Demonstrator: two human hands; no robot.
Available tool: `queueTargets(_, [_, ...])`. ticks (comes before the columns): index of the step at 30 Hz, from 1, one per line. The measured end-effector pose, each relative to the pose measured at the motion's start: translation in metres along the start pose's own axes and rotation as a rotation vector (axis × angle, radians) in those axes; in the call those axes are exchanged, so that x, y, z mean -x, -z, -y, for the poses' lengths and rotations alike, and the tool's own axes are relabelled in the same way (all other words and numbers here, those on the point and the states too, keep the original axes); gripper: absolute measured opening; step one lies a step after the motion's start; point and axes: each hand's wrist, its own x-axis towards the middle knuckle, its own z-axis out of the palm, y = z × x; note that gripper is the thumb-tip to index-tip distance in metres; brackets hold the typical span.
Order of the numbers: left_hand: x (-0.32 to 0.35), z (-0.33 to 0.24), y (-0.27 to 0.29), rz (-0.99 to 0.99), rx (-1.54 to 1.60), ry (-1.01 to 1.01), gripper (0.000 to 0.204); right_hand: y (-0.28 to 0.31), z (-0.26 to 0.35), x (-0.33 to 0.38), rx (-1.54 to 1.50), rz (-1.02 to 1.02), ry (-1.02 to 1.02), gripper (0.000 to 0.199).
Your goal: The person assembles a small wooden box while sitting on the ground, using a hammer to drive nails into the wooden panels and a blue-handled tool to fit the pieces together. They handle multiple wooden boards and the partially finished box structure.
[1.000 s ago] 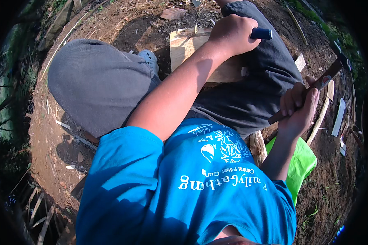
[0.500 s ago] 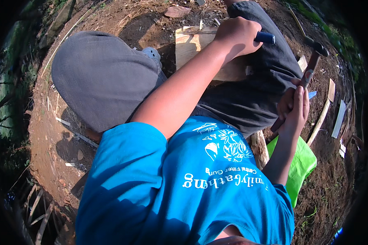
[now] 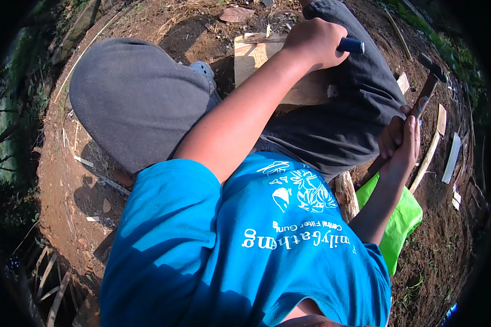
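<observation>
We see two hands busy with tools. The left hand [image 3: 317,44] is curled tight around a dark blue handle [image 3: 352,45], and one end of it pokes out past the fist on the right. We can't tell what the rest of that tool looks like. The left arm reaches over a flat wooden board [image 3: 249,64] that lies on the brown dirt [image 3: 57,201] between the legs. The right hand [image 3: 400,143] has its fingers wrapped around the handle of a hammer [image 3: 428,87], with the dark head pointing up and away. We see a bright green cloth or bag [image 3: 402,218] next to the right forearm. A thin wood stick [image 3: 426,161] and a white strip [image 3: 451,158] lie to the right of that hand. The legs wear dark gray pants [image 3: 139,103].
</observation>
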Motion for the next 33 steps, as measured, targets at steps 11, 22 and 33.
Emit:
queueTargets(11, [-0.010,-0.009,0.002,-0.113,0.254,-0.082,0.025,-0.008,0.011,0.006,0.015,0.063,0.011,0.030])
queueTargets(22, [-0.008,-0.006,-0.003,-0.044,0.184,-0.133,0.024,-0.018,-0.006,0.019,0.266,0.120,-0.057,0.028])
queueTargets(33, [-0.007,0.002,-0.007,-0.050,0.154,-0.186,0.026,-0.016,-0.010,0.022,0.240,0.097,0.012,0.026])
